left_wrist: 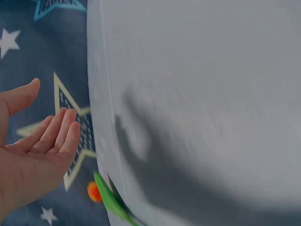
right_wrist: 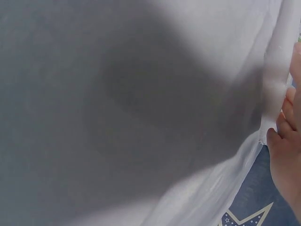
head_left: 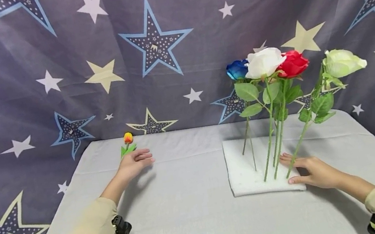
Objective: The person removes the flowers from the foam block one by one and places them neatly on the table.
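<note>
My left hand point(head_left: 133, 165) hovers over the left back of the table, fingers loosely extended and nothing held. Just beyond it is a small orange-yellow tulip point(head_left: 128, 138) with green leaves, its lower stem hidden by the hand. The left wrist view shows the palm point(left_wrist: 35, 174) turned up, apart from the tulip's leaf point(left_wrist: 109, 200). At the right edge of a white foam pad point(head_left: 244, 185), my right hand point(head_left: 314, 172) rests with outstretched fingers. Blue point(head_left: 237, 70), white point(head_left: 264, 63), red point(head_left: 293, 64) and pale green point(head_left: 344, 62) roses stand upright in the pad, the pale green one leaning right.
A pale grey cloth covers the table point(head_left: 188, 215). Behind it hangs a dark curtain point(head_left: 176, 94) printed with stars. The tall rose stems rise close beside the right hand.
</note>
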The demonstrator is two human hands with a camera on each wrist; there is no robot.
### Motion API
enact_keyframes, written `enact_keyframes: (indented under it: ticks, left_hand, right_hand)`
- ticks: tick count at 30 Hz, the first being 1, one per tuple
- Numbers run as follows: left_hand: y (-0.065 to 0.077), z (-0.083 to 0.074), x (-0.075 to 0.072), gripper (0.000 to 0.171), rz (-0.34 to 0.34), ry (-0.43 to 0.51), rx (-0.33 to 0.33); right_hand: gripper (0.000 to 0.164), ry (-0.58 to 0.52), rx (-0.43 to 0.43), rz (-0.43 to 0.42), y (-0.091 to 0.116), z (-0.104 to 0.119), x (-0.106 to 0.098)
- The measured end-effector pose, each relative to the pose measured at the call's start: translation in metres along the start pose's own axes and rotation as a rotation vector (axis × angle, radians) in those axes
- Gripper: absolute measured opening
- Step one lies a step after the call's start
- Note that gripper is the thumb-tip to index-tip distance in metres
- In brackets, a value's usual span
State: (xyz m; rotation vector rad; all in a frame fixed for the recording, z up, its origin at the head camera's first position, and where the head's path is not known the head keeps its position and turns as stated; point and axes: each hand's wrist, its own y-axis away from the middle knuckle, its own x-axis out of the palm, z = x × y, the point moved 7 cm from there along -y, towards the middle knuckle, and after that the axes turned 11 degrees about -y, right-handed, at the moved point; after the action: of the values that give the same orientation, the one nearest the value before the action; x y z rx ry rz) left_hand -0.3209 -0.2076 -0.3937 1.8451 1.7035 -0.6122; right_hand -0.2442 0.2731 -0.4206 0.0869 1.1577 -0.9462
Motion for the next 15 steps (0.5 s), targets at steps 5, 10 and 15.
enact_keyframes:
  ticks: [5,10,15]
  left_hand:
    - [-0.002,-0.026,0.022,0.047,0.036,0.088,0.06]
    - [-0.002,-0.05,0.044,0.044,0.062,0.137,0.12]
    - [0.001,-0.068,0.061,0.043,0.086,0.17,0.156]
  right_hand:
    - [0.06,0.012,0.005,0.007,0.0,-0.001,0.0]
    - [0.059,0.012,0.022,0.009,-0.001,0.0,-0.001]
    - [0.058,0.02,0.025,0.01,-0.001,0.001,-0.001]
